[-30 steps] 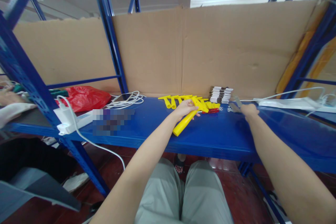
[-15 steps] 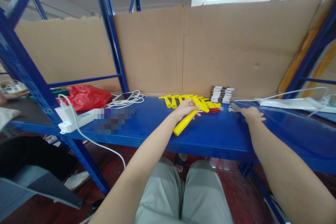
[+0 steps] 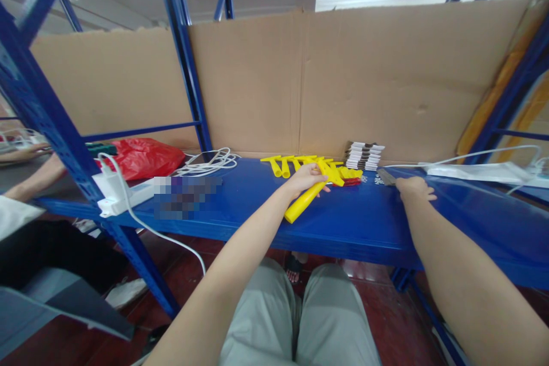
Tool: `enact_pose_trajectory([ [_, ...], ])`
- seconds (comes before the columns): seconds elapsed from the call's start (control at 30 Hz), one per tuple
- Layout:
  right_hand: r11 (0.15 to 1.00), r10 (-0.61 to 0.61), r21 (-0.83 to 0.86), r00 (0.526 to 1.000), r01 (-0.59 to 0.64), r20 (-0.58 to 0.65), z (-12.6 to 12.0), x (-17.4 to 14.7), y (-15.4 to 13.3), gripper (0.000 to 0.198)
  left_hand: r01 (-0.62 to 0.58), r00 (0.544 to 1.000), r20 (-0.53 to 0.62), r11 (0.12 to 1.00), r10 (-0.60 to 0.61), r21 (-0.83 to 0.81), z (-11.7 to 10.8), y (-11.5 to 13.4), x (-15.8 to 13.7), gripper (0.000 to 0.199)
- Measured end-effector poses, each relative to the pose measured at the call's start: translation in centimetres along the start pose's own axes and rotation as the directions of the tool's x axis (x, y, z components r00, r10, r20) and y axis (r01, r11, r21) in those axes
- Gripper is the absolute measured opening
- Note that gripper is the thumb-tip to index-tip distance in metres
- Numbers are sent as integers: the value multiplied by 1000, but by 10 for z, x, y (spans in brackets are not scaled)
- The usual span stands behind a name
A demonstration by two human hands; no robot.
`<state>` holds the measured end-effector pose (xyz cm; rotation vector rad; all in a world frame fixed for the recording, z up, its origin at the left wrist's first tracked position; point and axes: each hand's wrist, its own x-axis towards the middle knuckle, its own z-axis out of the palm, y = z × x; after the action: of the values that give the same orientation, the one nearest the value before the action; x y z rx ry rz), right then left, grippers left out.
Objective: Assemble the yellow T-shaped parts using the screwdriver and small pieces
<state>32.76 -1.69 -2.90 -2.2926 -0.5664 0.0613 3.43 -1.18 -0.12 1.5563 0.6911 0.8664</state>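
My left hand (image 3: pixel 307 177) is closed around a yellow plastic T-shaped handle (image 3: pixel 303 203), held tilted over the blue shelf with its round grip end toward me. Farther right, my right hand (image 3: pixel 415 187) has its fingertips on a flat grey piece (image 3: pixel 386 178), which lies at the shelf surface; some of its other fingers are hidden. Small silvery parts (image 3: pixel 378 180) lie just left of that piece. Behind my left hand is a row of more yellow handles (image 3: pixel 285 169). Red pieces (image 3: pixel 352 182) lie beside the yellow parts on the right.
A stack of white and dark small packs (image 3: pixel 364 156) stands against the cardboard (image 3: pixel 249 86). On the left are a red bag (image 3: pixel 146 158), white cables (image 3: pixel 210 161) and a power strip (image 3: pixel 128 197). A white strip (image 3: pixel 484 172) lies right. Another person's arm (image 3: pixel 38 180) is at far left.
My hands hold nearly the same positions, with the yellow handle still in the left. The view has shifted slightly. At far left, the other person's forearm has come further into view.
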Motion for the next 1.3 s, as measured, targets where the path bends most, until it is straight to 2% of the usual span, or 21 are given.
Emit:
enact_pose_trajectory([
  [0.17, 996, -74, 47, 995, 77, -60, 0, -7, -3, 38, -8, 1000, 6, 1000, 8, 12, -1, -3, 3, 16],
  [0.23, 985, -161, 56, 983, 166, -86, -1, -9, -6, 32, -9, 1000, 6, 1000, 9, 17, -2, -5, 4, 15],
  [0.3, 947, -298, 86, 947, 309, -123, -1, -9, -10, 25, -11, 1000, 1, 1000, 11, 16, -3, -5, 5, 13],
  [0.37, 861, -469, 151, 873, 486, -135, 1, -10, -16, 21, -13, 1000, -5, 1000, 13, 13, -2, -4, 4, 12],
  [0.4, 796, -559, 199, 820, 572, -122, 3, -12, -19, 19, -14, 1000, -3, 1000, 14, 10, -2, -3, 4, 12],
  [0.5, 558, -793, 393, 609, 731, -7, 9, -25, -29, 19, -12, 1000, 29, 1000, 13, -8, -3, -1, 4, 10],
  [0.53, 501, -838, 462, 543, 732, 49, 11, -32, -32, 21, -10, 999, 45, 1000, 11, -18, -3, -1, 4, 10],
  [0.6, 442, -886, 576, 435, 688, 161, 14, -46, -36, 28, -6, 997, 71, 999, 9, -45, -4, -1, 6, 13],
  [0.7, 426, -902, 675, 345, 602, 261, 13, -61, -37, 40, -2, 996, 94, 997, 9, -74, -4, -2, 8, 15],
  [0.77, 447, -892, 708, 331, 547, 307, 11, -65, -36, 46, 2, 994, 105, 997, 7, -81, -4, -2, 9, 14],
  [0.87, 503, -859, 740, 356, 446, 369, 8, -65, -35, 48, 10, 994, 110, 996, -1, -84, -3, -1, 8, 14],
  [1.0, 557, -819, 755, 377, 345, 432, 6, -66, -36, 41, 37, 995, 98, 997, -30, -69, -2, 0, 7, 13],
  [1.13, 573, -805, 768, 372, 286, 462, 5, -70, -36, 34, 44, 995, 97, 997, -38, -63, -4, -2, 8, 13],
  [1.3, 590, -774, 796, 376, 137, 509, 3, -72, -34, 25, 39, 993, 117, 996, -30, -75, -6, -6, 8, 9],
])
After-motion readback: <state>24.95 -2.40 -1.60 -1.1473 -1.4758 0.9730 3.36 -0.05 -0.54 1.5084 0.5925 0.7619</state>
